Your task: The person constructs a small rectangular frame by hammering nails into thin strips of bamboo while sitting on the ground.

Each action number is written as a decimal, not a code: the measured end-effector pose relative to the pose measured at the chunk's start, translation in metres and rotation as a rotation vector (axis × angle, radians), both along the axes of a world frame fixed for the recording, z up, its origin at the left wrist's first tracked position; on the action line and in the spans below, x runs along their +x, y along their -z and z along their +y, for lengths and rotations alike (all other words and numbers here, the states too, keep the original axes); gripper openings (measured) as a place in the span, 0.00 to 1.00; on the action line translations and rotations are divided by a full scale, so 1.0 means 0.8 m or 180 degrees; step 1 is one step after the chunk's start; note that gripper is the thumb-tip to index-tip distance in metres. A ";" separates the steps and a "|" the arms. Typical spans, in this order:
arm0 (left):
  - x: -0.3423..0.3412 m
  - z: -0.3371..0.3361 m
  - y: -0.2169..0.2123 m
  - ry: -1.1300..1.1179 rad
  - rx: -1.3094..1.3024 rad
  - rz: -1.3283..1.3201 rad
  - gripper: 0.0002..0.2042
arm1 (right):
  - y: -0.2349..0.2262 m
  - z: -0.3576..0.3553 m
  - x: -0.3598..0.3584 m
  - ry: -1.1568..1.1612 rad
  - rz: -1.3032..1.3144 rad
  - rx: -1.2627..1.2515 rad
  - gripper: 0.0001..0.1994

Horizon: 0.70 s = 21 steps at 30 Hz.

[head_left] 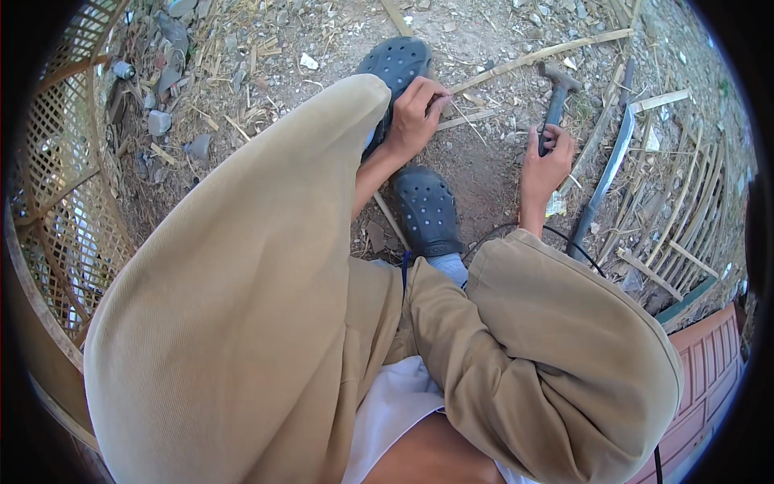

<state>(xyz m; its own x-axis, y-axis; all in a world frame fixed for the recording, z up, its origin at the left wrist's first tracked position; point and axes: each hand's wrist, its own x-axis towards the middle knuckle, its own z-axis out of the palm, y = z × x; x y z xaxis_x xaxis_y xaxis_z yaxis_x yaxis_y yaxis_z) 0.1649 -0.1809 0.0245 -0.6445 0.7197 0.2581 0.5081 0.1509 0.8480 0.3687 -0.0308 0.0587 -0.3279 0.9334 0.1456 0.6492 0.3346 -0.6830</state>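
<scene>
My right hand (548,161) is closed around the lower end of a hammer (557,105), whose rusty head points away from me on the dirt. My left hand (415,117) has its thumb and fingers pinched together beside the dark clog (397,68) on my left foot. What the pinch holds, if anything, is too small to make out. Close to those fingertips, a long split bamboo strip (540,55) runs off to the far right. Just right of my right hand lies a machete (614,157) with a long blade.
Woven bamboo baskets (64,137) stand at the left. On the right lie several bamboo slats (693,202) and a reddish plastic panel (709,363). A second clog (427,211) is on my other foot. A black cable (576,244) runs past my right knee. Stones and bamboo scraps litter the ground.
</scene>
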 end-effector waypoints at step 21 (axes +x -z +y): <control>0.020 -0.004 0.017 -0.0507 0.0274 -0.0381 0.08 | 0.004 0.033 0.018 -0.0273 -0.0697 -0.0450 0.24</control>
